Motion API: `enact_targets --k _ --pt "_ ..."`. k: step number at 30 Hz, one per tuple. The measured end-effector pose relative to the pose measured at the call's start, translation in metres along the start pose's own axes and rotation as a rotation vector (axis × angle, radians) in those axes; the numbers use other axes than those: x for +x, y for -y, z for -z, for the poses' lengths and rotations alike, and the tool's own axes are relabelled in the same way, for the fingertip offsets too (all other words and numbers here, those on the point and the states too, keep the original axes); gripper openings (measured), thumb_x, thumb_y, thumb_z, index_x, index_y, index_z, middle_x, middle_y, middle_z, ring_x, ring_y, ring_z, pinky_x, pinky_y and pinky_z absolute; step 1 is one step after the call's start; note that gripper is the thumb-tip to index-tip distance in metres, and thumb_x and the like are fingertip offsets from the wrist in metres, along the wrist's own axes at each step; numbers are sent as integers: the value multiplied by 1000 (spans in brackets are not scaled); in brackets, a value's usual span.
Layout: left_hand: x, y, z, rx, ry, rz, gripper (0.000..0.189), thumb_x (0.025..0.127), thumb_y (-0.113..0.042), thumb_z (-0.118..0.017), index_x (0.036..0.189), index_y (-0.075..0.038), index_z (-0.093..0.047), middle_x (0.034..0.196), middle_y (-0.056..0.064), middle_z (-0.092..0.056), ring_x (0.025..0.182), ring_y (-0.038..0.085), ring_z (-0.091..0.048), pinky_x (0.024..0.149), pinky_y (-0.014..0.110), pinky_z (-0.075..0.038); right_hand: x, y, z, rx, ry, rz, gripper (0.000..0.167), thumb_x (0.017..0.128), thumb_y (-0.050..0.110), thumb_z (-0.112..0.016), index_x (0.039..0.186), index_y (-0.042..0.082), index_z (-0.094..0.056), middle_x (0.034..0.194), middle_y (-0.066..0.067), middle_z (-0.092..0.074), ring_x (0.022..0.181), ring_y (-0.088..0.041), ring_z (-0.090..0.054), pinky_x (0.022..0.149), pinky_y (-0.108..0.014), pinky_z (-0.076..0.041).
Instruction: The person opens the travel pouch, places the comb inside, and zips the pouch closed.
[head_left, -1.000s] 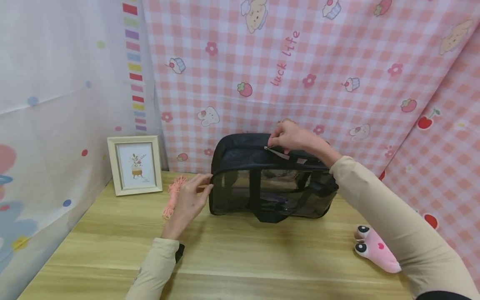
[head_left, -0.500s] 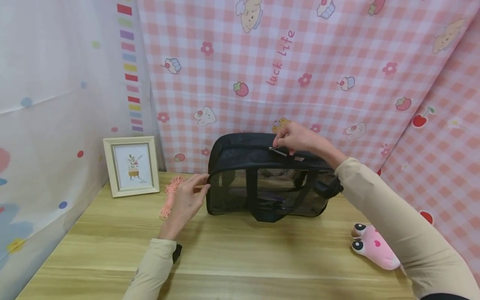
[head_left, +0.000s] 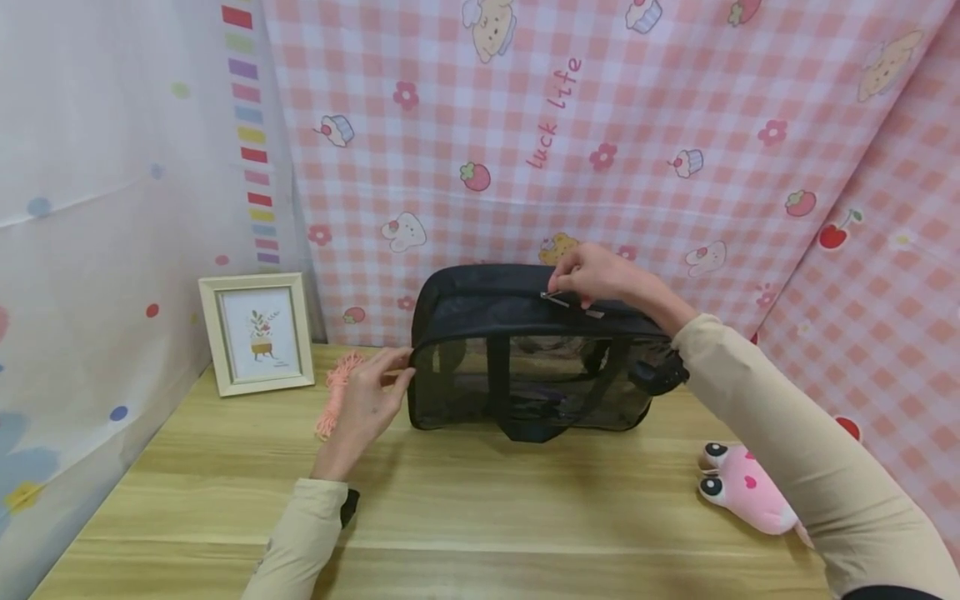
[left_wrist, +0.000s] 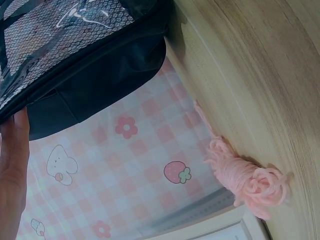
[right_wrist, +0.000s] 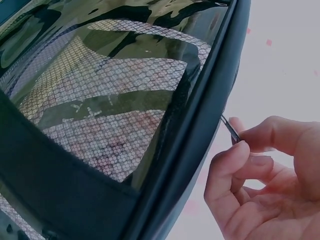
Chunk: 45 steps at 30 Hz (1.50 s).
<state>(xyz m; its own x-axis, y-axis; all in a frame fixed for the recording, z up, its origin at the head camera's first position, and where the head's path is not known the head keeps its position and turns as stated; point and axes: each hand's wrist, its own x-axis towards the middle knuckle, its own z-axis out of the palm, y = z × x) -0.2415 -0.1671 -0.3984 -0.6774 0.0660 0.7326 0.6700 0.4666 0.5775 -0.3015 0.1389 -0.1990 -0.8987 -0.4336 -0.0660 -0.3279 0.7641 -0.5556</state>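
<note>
A black bag (head_left: 465, 317) with see-through side panels stands upright on the wooden table in the head view. My right hand (head_left: 600, 275) is over its top, pinching a small metal zipper pull (right_wrist: 230, 129) between thumb and forefinger. The zipper slider sits near the middle of the top, with a short slit to its right. At the bag's left upper corner, my left hand (head_left: 375, 396) pinches the edge with thumb and fingers; one finger (left_wrist: 17, 132) shows under that edge in the left wrist view. A black strap handle (head_left: 528, 429) hangs down the front panel.
A bundle of pink cord (head_left: 339, 392) lies left of the bag, beside my left hand. Behind it stands a cream picture frame (head_left: 258, 333). A pink plush toy with big eyes (head_left: 753, 496) lies at right, partly under my right sleeve. Checked cloth (head_left: 450, 100) hangs close behind the bag.
My right hand has drawn the zipper pull rightward along the bag's top, and the slit beside it looks smaller. My left hand stays at the corner. The head view has shifted slightly.
</note>
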Motion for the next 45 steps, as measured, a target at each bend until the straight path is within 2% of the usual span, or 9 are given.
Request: enact_targets --k 7,12,23,28,33,39,45 --pt "-1 2 -1 -11 1 1 26 85 5 -67 110 -2 -67 99 9 -66 88 19 -65 70 28 -58 -3 -8 3 26 -4 4 25 99 11 -48 104 -2 -69 120 -17 -56 53 -16 -52 56 -36 -53" --pt "-1 2 -2 -18 -3 0 25 85 6 -67 109 -1 -67 99 9 -66 88 19 -65 70 26 -57 -7 -11 5 50 2 -5 26 99 10 -47 107 -5 -68 123 -20 -52 56 -17 -51 59 -35 -53" --pt "0 2 0 -18 -7 -5 26 84 7 -67 109 0 -67 98 11 -67 87 20 -66 70 28 -58 -9 -18 9 45 -5 -39 26 99 11 -48 106 -2 -69 115 -17 -61 56 -17 -53 59 -33 -52" --pt "0 2 -1 -10 -3 0 25 84 6 -67 108 -1 -67 98 10 -67 86 20 -66 69 29 -58 -10 -21 9 60 -3 -41 25 99 11 -48 107 -1 -69 116 -16 -61 56 -18 -53 60 -35 -53" --pt "0 2 -2 -11 -4 3 24 84 7 -67 107 -1 -67 99 11 -67 85 19 -66 70 28 -58 -11 -24 10 66 -10 -37 26 99 10 -47 106 -3 -68 115 -18 -61 54 -15 -49 61 -38 -54" --pt "0 1 -1 -5 2 7 24 85 5 -67 108 -1 -67 100 11 -67 85 19 -66 70 28 -58 -14 -28 12 78 -12 -44 26 99 8 -46 107 -4 -68 111 -19 -60 51 -14 -46 58 -35 -53" --pt "-1 -1 -1 14 10 8 25 86 4 -67 110 1 -66 100 12 -66 87 23 -66 71 31 -58 -18 -31 15 66 -4 -58 27 99 9 -46 109 -2 -68 118 -18 -58 57 -17 -49 63 -34 -54"
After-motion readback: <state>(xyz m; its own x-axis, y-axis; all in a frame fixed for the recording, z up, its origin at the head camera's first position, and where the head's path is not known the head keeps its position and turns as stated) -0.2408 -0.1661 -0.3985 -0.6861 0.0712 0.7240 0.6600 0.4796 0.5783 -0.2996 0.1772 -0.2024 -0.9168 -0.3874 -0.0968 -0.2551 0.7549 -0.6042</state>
